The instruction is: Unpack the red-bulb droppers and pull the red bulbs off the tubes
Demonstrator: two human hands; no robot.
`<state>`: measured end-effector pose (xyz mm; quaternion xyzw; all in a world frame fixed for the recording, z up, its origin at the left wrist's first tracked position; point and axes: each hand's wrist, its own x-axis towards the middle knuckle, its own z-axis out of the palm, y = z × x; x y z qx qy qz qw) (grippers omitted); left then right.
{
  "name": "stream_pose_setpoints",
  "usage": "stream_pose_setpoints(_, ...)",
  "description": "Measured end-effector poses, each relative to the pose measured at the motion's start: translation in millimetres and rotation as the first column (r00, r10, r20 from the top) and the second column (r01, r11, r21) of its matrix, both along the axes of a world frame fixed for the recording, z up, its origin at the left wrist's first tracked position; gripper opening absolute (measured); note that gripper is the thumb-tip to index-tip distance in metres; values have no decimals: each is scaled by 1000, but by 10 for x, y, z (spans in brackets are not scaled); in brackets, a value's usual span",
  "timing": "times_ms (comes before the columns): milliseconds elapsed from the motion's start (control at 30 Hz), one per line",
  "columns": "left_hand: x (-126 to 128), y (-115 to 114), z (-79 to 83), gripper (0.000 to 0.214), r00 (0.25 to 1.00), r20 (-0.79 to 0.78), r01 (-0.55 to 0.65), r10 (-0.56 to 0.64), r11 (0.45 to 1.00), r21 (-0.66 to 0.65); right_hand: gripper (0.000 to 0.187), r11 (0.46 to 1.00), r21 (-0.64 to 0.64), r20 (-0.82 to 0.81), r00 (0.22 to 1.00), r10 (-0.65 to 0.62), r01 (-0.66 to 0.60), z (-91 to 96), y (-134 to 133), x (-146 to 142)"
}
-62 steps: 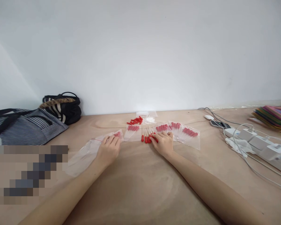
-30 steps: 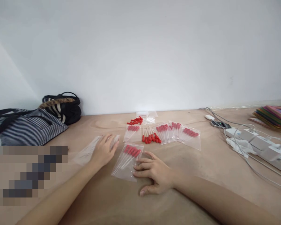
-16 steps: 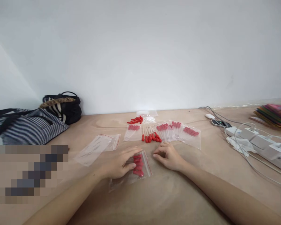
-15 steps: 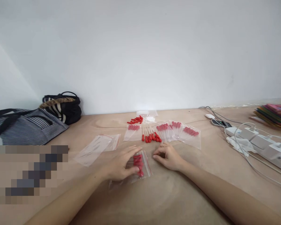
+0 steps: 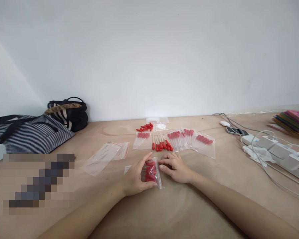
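Observation:
A clear zip bag [image 5: 159, 177] of droppers with red bulbs [image 5: 150, 171] lies in front of me. My left hand [image 5: 137, 177] curves round it, thumb on the near side and fingers on the far side, gripping it. At the bag's zip edge is my right hand [image 5: 175, 168], its fingers loosely bent and thumb apart from them; whether the tips touch the bag is hard to see. Beyond my hands, loose droppers [image 5: 160, 146] with red bulbs lie in a fan. Filled bags of droppers flank them: one bag [image 5: 142, 141] left, several bags [image 5: 201, 146] right.
Flat clear zip bags [image 5: 103, 157] lie to the left. Loose red bulbs [image 5: 146, 127] and another clear bag [image 5: 157, 123] are near the wall. A striped bag [image 5: 37, 134] and black bag [image 5: 76, 114] stand left; a power strip [image 5: 276, 147] with cables and coloured sheets [image 5: 292, 122] right.
My left hand has closed in on the bag from lying over it, and the bag has tilted and shifted slightly right. My right hand has moved left to the zip edge.

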<state>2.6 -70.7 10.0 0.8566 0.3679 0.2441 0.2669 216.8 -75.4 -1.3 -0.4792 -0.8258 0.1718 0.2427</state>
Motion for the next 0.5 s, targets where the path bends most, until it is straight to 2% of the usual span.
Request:
stream_pose_setpoints(133, -2, -3, -16, 85, 999, 5, 34, -34, 997, 74, 27, 996, -92, -96, 995, -7, -2, 18, -9, -49)
stream_pose_setpoints(267, 13, 4, 41, 78, 996, -31, 87, -84, 989, 120, 24, 987, -157, -189, 980, -60, 30, 9, -22, -92)
stream_pose_setpoints(433, 87, 146, 218, 41, 971, -204, 160, -123, 972, 171, 24, 987, -129, -249, 961, -121, 91, -13, -36, -119)
stream_pose_setpoints(500, 138, 270, 287, 36, 942, -293, 235, -165, 947, 220, 24, 989, -98, -238, 962, -131, 111, -15, -50, -123)
